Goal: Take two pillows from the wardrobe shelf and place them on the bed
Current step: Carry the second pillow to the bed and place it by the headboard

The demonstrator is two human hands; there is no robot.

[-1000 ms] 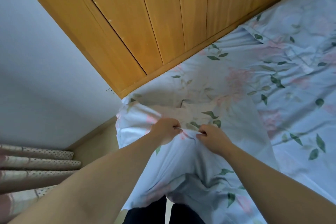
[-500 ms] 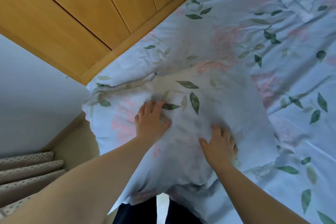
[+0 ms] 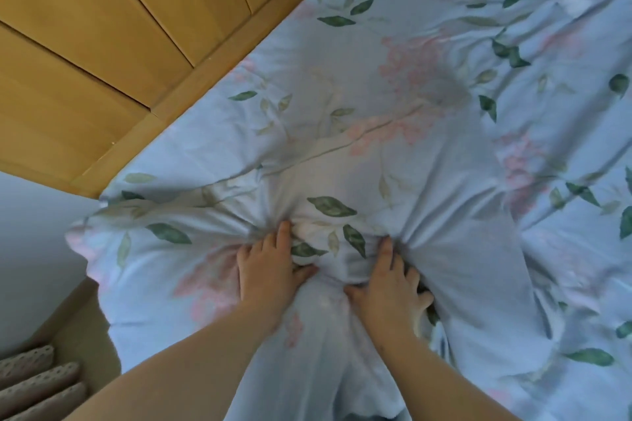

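A pillow (image 3: 164, 260) in a light blue case printed with green leaves and pink flowers lies on the near left corner of the bed (image 3: 513, 72), whose sheet has the same print. My left hand (image 3: 266, 270) and my right hand (image 3: 390, 287) press into the middle of the pillow side by side. Their fingers dig in and the cloth is bunched up between them. The pillow's near edge hangs over the bed's edge towards me. I see only this one pillow.
The wooden wardrobe (image 3: 102, 27), doors shut, runs along the bed's far left side. A pale wall (image 3: 30, 249) and a strip of floor (image 3: 78, 328) lie left of the bed. Dotted curtain folds (image 3: 34, 383) fill the bottom left corner.
One second ago both hands pinched the pillow's edge above the bed. They then lay flat on it, and now they dig in closer together, bunching the cloth. My view has tilted down.
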